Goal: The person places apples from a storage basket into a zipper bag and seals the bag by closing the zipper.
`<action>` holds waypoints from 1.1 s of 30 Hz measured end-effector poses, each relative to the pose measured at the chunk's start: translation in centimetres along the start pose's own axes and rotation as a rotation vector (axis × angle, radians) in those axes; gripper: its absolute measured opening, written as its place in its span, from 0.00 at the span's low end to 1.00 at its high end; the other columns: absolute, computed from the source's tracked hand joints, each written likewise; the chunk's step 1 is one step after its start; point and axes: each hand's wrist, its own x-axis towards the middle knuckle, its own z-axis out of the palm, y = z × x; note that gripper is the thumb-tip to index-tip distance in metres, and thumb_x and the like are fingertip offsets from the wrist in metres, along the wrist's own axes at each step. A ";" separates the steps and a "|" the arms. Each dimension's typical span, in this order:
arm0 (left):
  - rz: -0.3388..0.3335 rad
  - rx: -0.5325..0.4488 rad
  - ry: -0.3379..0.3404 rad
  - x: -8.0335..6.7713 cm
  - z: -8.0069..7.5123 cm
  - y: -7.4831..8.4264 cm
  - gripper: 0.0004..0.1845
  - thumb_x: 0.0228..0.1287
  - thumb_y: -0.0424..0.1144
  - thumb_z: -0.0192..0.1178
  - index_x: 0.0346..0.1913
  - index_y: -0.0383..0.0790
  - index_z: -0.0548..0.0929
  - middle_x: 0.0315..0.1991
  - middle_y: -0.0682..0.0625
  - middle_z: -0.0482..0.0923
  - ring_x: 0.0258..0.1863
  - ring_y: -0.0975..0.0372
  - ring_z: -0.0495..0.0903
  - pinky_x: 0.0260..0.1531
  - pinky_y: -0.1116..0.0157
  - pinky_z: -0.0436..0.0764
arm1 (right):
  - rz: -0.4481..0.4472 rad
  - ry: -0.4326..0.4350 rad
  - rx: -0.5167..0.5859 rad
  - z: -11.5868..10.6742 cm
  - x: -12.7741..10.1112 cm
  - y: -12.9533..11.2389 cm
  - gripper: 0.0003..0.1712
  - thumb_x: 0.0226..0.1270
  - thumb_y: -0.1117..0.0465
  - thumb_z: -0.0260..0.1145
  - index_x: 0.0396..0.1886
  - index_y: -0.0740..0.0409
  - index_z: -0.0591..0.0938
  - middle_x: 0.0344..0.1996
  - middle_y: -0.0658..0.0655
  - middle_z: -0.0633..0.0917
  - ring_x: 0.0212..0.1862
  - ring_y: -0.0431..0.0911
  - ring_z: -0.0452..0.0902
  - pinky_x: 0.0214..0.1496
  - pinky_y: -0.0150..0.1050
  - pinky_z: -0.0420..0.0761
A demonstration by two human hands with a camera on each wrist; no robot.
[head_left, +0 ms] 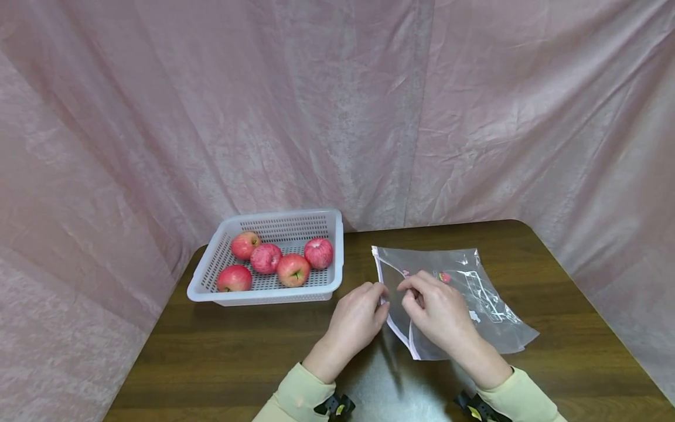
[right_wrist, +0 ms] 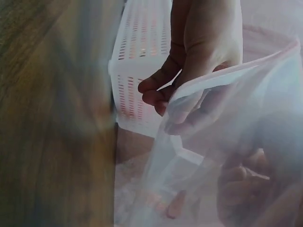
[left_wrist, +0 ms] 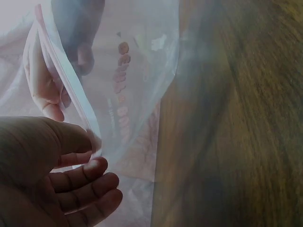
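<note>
A clear plastic zip bag [head_left: 490, 299] with small printed figures lies on the table, its pink-white zip edge facing left and its mouth parted. My left hand [head_left: 358, 313] pinches that edge; in the left wrist view, the left thumb and index finger meet on the strip [left_wrist: 78, 90]. Over the mouth, on the printed side, is my right hand [head_left: 440, 310], fingers bent, index fingertip and thumb a little apart. Through the film, the right wrist view shows the right hand [right_wrist: 246, 189] dimly; whether its fingers hold the other edge is unclear.
To the left, a white perforated basket [head_left: 203, 287] holds several red apples [head_left: 293, 270]. The brown wooden table [head_left: 221, 357] has a rounded far right corner. Pink curtains [head_left: 337, 117] hang behind and on both sides.
</note>
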 end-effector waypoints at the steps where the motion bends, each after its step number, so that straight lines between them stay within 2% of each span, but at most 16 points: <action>1: 0.003 -0.010 -0.003 0.0 0.0 0.0 0.04 0.70 0.35 0.74 0.44 0.45 0.89 0.35 0.54 0.85 0.34 0.61 0.85 0.34 0.63 0.83 | 0.012 -0.017 -0.008 -0.1 0.0 0.0 0.14 0.60 0.70 0.66 0.36 0.47 0.91 0.30 0.39 0.80 0.27 0.36 0.71 0.28 0.38 0.73; 3: 0.010 -0.020 0.002 0.1 -0.1 0.1 0.03 0.71 0.35 0.73 0.43 0.46 0.90 0.36 0.55 0.85 0.35 0.62 0.85 0.35 0.63 0.84 | 0.030 -0.070 -0.036 -0.4 0.2 -0.1 0.13 0.61 0.68 0.66 0.36 0.47 0.90 0.31 0.40 0.83 0.28 0.37 0.74 0.32 0.41 0.77; 6: 0.020 -0.027 0.023 0.1 -0.2 0.3 0.03 0.71 0.34 0.73 0.43 0.46 0.91 0.36 0.55 0.85 0.36 0.61 0.85 0.36 0.63 0.84 | 0.057 -0.176 -0.082 -1.0 0.5 -0.1 0.12 0.62 0.67 0.66 0.38 0.46 0.90 0.31 0.41 0.85 0.28 0.39 0.75 0.31 0.44 0.77; 10: 0.035 -0.039 0.032 0.2 -0.4 0.6 0.04 0.71 0.33 0.73 0.43 0.46 0.91 0.37 0.55 0.85 0.38 0.61 0.85 0.38 0.63 0.84 | 0.083 -0.302 -0.113 -1.9 0.8 0.0 0.10 0.64 0.64 0.69 0.41 0.45 0.89 0.25 0.39 0.79 0.25 0.39 0.70 0.25 0.41 0.70; 13: 0.042 -0.046 0.022 0.2 -0.3 0.6 0.04 0.71 0.33 0.72 0.44 0.46 0.91 0.38 0.55 0.85 0.38 0.61 0.85 0.38 0.63 0.84 | 0.072 -0.349 -0.127 -2.2 0.9 0.1 0.08 0.66 0.63 0.72 0.41 0.44 0.89 0.24 0.38 0.75 0.25 0.38 0.69 0.24 0.40 0.69; 19: 0.031 -0.047 0.068 0.1 -0.2 0.3 0.07 0.67 0.30 0.71 0.43 0.45 0.91 0.38 0.54 0.86 0.39 0.59 0.87 0.39 0.60 0.85 | 0.080 -0.331 -0.168 -2.6 1.6 0.2 0.09 0.62 0.64 0.73 0.35 0.43 0.84 0.22 0.39 0.76 0.25 0.40 0.70 0.23 0.42 0.70; 28: -0.026 -0.037 0.147 0.1 0.1 -0.3 0.06 0.64 0.29 0.73 0.39 0.43 0.90 0.33 0.52 0.83 0.32 0.58 0.83 0.33 0.60 0.83 | 0.127 -0.197 -0.180 -3.9 2.3 -0.1 0.07 0.64 0.65 0.70 0.36 0.47 0.83 0.18 0.41 0.73 0.21 0.43 0.68 0.22 0.46 0.70; 33: -0.042 -0.039 0.142 0.1 0.0 -0.3 0.05 0.65 0.29 0.73 0.40 0.42 0.90 0.33 0.52 0.83 0.32 0.58 0.83 0.34 0.60 0.83 | 0.156 -0.179 -0.182 -4.5 2.2 -0.2 0.08 0.64 0.64 0.66 0.35 0.45 0.83 0.18 0.40 0.73 0.22 0.42 0.68 0.23 0.45 0.70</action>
